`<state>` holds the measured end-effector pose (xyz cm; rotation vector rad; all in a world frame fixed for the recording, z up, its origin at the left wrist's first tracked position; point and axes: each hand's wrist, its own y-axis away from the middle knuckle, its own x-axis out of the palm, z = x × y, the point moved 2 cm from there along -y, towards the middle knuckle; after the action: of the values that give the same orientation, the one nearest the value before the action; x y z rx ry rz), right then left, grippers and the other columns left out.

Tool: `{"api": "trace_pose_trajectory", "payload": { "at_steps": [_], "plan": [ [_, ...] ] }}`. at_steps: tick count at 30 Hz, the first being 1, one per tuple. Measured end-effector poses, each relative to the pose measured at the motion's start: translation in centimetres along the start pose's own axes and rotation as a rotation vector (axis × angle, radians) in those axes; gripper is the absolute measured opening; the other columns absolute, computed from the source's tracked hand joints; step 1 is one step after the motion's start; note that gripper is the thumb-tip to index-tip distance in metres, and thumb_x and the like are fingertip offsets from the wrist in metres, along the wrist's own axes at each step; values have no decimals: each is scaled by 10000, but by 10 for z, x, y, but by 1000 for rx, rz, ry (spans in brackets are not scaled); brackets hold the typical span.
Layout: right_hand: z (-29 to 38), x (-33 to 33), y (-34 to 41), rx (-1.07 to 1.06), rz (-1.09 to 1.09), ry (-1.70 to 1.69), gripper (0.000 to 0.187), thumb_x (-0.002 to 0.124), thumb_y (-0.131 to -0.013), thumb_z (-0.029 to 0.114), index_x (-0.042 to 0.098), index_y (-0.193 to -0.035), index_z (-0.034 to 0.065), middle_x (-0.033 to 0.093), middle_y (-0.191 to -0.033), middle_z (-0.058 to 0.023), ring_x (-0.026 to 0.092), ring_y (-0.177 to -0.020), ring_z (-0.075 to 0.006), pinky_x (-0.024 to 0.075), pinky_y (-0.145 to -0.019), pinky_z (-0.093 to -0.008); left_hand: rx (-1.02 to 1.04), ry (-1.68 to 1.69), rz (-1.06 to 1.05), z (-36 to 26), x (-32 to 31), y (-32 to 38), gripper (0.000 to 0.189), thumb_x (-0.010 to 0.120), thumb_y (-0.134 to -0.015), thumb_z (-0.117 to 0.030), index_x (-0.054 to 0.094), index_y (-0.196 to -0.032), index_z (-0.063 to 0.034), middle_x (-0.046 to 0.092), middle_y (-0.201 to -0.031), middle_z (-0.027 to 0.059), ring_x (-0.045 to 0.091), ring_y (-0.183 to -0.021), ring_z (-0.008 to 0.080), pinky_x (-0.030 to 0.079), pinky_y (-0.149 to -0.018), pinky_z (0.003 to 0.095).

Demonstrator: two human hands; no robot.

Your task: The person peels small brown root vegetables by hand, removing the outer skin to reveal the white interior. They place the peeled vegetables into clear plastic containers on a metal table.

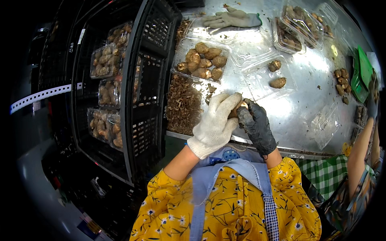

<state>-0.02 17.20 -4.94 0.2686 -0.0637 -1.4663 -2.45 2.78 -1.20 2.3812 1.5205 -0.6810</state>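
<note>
My left hand (214, 123), in a white knit glove, grips a brown taro corm (234, 113) near the table's front edge. Most of the corm is hidden by the fingers; a pale cut end shows. My right hand (255, 126), in a black glove, closes on the same corm from the other side. Beyond my hands lies an open clear plastic clamshell (256, 89) with two corms (277, 82) in its trays. To its left another clear clamshell tray (178, 49) holds several corms (205, 61).
Brown peelings (182, 105) heap at the table's left edge. Left of it stands a black crate (129, 99) with packed clamshells (104, 61). A spare glove (232, 18) and stacked full clamshells (297, 27) lie at the back. At right are loose corms (342, 81), a green scoop (360, 73) and a co-worker's arm (360, 147).
</note>
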Motion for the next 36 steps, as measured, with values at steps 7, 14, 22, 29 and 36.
{"api": "trace_pose_trajectory", "payload": {
  "at_steps": [7, 14, 22, 29, 36],
  "plan": [
    [-10, -2, 7, 68, 41, -134, 326, 556, -849, 268, 564, -1011, -15, 616, -847, -175, 603, -750, -311, 467, -673, -364, -37, 66, 34, -4, -4, 0, 512, 498, -694, 77, 472, -1202, 11, 474, -1071, 156, 519, -949, 245, 434, -838, 312],
    [-39, -5, 16, -18, 17, -61, 282, 526, -860, 171, 538, -1055, -32, 596, -787, -149, 585, -698, -264, 466, -631, -348, -220, 456, 30, 8, 0, 2, 504, 520, -717, 50, 469, -1218, 20, 484, -1095, 122, 510, -976, 201, 419, -875, 308],
    [3, -17, -2, 76, 9, -140, 235, 565, -866, 177, 579, -1005, -11, 603, -718, -88, 578, -645, -163, 466, -590, -316, -45, 47, 114, -2, -8, -3, 489, 567, -711, 46, 506, -1192, -12, 473, -1114, 141, 539, -982, 243, 451, -844, 313],
    [13, -19, -3, -429, 160, 588, 111, 589, -798, 150, 597, -845, 50, 587, -705, -118, 589, -610, -268, 461, -530, -365, -35, -199, 192, 0, -3, -5, 473, 593, -711, 25, 517, -1175, -23, 469, -1108, 159, 544, -959, 302, 473, -823, 339],
    [3, -14, 6, -204, 119, 242, 193, 580, -818, 151, 599, -977, 43, 593, -781, -130, 592, -675, -242, 461, -583, -335, -143, -61, -114, 8, -8, -2, 484, 578, -708, 29, 486, -1183, 12, 453, -1117, 159, 525, -984, 248, 452, -832, 312]
  ]
}}
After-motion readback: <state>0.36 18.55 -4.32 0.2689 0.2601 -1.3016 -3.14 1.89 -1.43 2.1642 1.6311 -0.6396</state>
